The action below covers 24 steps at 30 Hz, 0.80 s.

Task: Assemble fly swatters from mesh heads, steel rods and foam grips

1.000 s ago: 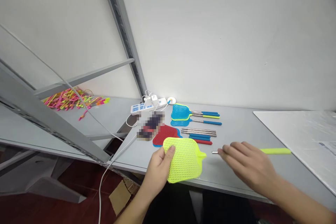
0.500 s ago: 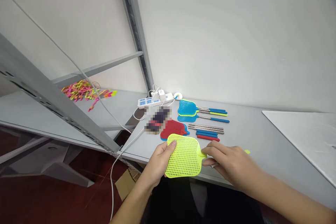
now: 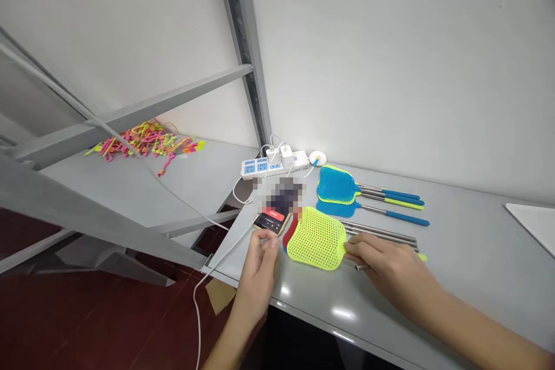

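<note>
My right hand (image 3: 385,257) is closed around the neck of a yellow-green fly swatter (image 3: 318,238), its perforated head pointing left above the table. A short metal tube end (image 3: 361,267) pokes out under my right fingers, and a bit of yellow-green shows beyond the hand. My left hand (image 3: 260,266) is off the swatter, thumb and index finger curled together, with nothing visible in them. It is just below a phone (image 3: 273,219); whether they touch I cannot tell. Red and blue swatter heads (image 3: 290,234) lie partly hidden behind the yellow-green one.
Behind lie blue and yellow-green swatters with handles (image 3: 338,185) and several metal rods (image 3: 385,231). A white power strip (image 3: 255,167) with chargers and cables stands by the wall. Grey shelf posts (image 3: 247,29) rise at left, near a colourful heap (image 3: 147,141). A white board (image 3: 531,222) is at right.
My left hand has let go of the swatter head and moved beside the phone. The swatter, in my right hand, is now nearer the other swatters. The view has shifted.
</note>
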Each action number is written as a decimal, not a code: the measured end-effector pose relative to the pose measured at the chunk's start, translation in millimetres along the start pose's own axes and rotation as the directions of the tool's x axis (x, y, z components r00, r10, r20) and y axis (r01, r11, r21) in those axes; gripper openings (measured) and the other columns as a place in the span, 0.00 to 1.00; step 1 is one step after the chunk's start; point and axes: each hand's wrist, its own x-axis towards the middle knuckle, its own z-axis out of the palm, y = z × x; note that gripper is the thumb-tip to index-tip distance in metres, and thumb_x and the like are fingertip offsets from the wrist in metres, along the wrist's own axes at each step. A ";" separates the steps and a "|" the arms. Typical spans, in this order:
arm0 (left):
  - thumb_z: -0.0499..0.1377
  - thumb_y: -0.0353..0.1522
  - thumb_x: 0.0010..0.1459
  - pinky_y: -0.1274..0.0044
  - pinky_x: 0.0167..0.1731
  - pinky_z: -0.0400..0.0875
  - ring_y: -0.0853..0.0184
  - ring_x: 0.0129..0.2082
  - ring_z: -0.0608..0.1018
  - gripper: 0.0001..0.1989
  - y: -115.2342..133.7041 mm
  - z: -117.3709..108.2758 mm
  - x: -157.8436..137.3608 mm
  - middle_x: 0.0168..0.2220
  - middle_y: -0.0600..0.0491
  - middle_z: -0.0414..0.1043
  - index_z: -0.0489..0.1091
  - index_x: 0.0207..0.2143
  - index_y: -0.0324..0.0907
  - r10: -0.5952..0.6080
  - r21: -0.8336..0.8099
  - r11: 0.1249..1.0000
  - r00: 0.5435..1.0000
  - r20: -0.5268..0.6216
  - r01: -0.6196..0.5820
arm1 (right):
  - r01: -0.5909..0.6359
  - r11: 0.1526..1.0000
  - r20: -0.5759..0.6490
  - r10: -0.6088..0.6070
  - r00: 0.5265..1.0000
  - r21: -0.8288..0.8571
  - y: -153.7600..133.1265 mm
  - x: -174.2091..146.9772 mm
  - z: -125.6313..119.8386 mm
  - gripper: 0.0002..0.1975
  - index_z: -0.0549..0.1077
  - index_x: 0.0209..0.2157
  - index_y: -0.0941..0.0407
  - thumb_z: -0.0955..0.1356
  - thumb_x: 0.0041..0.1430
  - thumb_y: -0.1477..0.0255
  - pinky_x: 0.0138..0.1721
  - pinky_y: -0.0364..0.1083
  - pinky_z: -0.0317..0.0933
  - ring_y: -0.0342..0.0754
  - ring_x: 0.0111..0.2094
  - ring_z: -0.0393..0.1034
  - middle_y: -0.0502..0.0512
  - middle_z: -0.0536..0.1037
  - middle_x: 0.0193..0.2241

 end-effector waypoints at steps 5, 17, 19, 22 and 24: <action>0.53 0.44 0.64 0.80 0.23 0.54 0.71 0.23 0.59 0.12 -10.0 0.5 1.0 0.24 0.60 0.54 0.63 0.37 0.45 0.167 0.254 0.956 0.985 -0.049 -0.149 | -0.007 0.998 0.092 0.013 0.996 -0.065 5.8 22.6 22.3 0.15 0.72 0.36 0.53 0.60 0.59 0.84 0.21 0.43 0.48 0.45 0.29 0.72 0.52 0.77 0.33; 0.56 0.42 0.62 0.79 0.24 0.52 0.71 0.22 0.56 0.11 -10.2 0.7 10.0 0.21 0.62 0.48 0.63 0.34 0.44 0.130 0.504 0.847 0.985 0.111 -0.169 | 0.042 0.978 0.050 -0.032 0.998 -0.206 6.1 16.0 25.5 0.11 0.70 0.40 0.55 0.58 0.66 0.77 0.18 0.44 0.39 0.41 0.19 0.63 0.52 0.73 0.30; 0.57 0.43 0.61 0.79 0.24 0.53 0.70 0.22 0.56 0.12 -10.2 0.1 9.0 0.21 0.62 0.48 0.63 0.33 0.44 0.142 0.517 0.835 0.982 0.125 -0.187 | 0.033 0.967 0.020 -0.029 0.999 -0.251 6.3 7.1 20.1 0.11 0.70 0.37 0.54 0.58 0.68 0.72 0.18 0.45 0.37 0.41 0.18 0.62 0.50 0.72 0.28; 0.55 0.42 0.63 0.78 0.26 0.55 0.69 0.23 0.60 0.12 -8.1 8.4 2.0 0.22 0.60 0.54 0.64 0.32 0.44 0.186 0.515 0.819 0.966 0.181 -0.254 | 0.022 0.953 0.003 -0.022 1.000 -0.303 7.3 -9.5 7.5 0.12 0.68 0.32 0.54 0.59 0.69 0.70 0.19 0.47 0.35 0.43 0.17 0.63 0.49 0.69 0.24; 0.52 0.41 0.65 0.77 0.28 0.58 0.68 0.26 0.65 0.13 -3.1 25.1 -6.7 0.25 0.57 0.61 0.65 0.32 0.43 0.233 0.504 0.794 0.935 0.265 -0.341 | 0.026 0.947 0.021 -0.021 1.000 -0.319 8.2 -20.2 -1.9 0.10 0.68 0.31 0.54 0.61 0.66 0.74 0.19 0.47 0.35 0.45 0.18 0.65 0.49 0.69 0.23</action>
